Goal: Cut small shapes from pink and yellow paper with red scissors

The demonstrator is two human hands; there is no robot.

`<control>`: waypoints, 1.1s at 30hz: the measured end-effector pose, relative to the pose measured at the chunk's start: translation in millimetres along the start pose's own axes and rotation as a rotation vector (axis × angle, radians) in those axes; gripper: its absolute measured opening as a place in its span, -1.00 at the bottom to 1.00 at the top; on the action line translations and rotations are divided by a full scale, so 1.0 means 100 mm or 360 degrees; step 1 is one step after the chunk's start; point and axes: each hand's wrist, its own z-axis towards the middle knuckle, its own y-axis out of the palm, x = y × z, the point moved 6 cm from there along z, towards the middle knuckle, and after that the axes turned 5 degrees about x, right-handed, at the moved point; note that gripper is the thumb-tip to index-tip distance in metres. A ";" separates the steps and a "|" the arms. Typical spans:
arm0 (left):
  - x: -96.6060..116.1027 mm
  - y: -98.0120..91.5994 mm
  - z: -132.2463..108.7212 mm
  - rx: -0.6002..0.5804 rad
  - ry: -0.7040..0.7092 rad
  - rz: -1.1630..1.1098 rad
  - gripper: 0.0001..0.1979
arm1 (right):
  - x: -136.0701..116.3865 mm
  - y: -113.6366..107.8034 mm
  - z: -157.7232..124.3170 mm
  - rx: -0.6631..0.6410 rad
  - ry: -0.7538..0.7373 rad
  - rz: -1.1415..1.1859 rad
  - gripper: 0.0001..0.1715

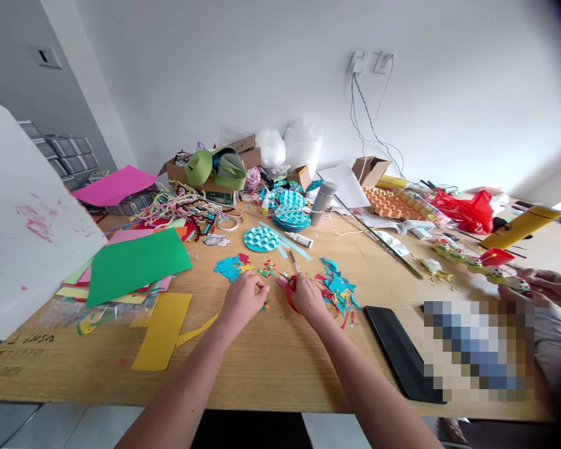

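Note:
My right hand (307, 295) is closed around red-handled scissors (291, 293), whose blades point away to the upper left. Beside it, my left hand (244, 298) has its thumb and fingers drawn together; whatever they pinch is too small or hidden to name. Between and just beyond the hands lie small red, yellow and green paper bits (267, 269). Blue paper cut-outs (229, 268) rest past the left hand. Right of the scissors is a heap of blue and red paper scraps (340, 287). A slim cutter-like tool (294, 261) lies just ahead of my right hand.
Green paper (140, 262) tops a stack at left, near yellow paper (163, 330). A blue scalloped disc (260, 239), glue bottle (301, 239) and grey cylinder (324, 201) stand ahead. A black phone-like slab (402, 352) lies right, near another person's hands (549, 285).

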 end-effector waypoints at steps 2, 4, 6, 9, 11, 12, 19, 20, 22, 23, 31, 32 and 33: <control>-0.05 0.00 0.05 0.0035 -0.0036 -0.0036 -0.89 | 0.02 -0.02 -0.02 -0.0015 0.0038 0.0016 -0.60; -0.10 0.03 0.07 0.0038 -0.0065 -0.0071 -0.91 | 0.05 -0.08 -0.05 -0.0030 0.0050 0.0027 -0.63; -0.15 0.08 0.07 0.0022 -0.0091 -0.0121 -0.94 | 0.09 -0.18 -0.07 -0.0044 0.0032 0.0036 -0.67; -0.19 0.17 0.04 -0.0015 -0.0159 -0.0264 -0.92 | 0.13 -0.34 -0.12 -0.0092 -0.0053 0.0053 -0.78; -0.18 0.23 0.02 -0.0033 -0.0220 -0.0438 -0.82 | 0.13 -0.42 -0.17 -0.0124 -0.0129 0.0070 -0.87; -0.16 0.26 0.02 -0.0050 -0.0252 -0.0551 -0.76 | 0.11 -0.45 -0.21 -0.0140 -0.0168 0.0083 -0.91; 0.00 0.55 -0.10 -0.0655 -0.0588 -0.1439 -0.50 | -0.15 -0.55 -0.51 -0.0161 -0.0456 0.0302 -0.89; 0.02 0.58 -0.14 -0.0796 -0.0607 -0.1512 -0.53 | -0.16 -0.56 -0.53 -0.0150 -0.0485 0.0360 -0.89; 0.02 0.59 -0.17 -0.0913 -0.0656 -0.1603 -0.61 | -0.12 -0.58 -0.52 -0.0124 -0.0500 0.0486 -0.90; -0.02 0.58 -0.17 -0.0865 -0.0703 -0.1637 -0.64 | -0.07 -0.58 -0.49 -0.0110 -0.0483 0.0543 -0.92; -0.52 0.27 0.02 0.0083 -0.1143 -0.2292 -0.68 | -0.05 -0.22 -0.18 -0.0171 -0.0682 0.0203 -0.72; -0.58 0.23 0.04 0.0189 -0.1174 -0.2356 -0.69 | -0.13 -0.17 -0.16 -0.0207 -0.0750 0.0193 -0.73; -0.63 0.19 0.05 0.0271 -0.1198 -0.2405 -0.71 | -0.20 -0.14 -0.16 -0.0240 -0.0815 0.0180 -0.75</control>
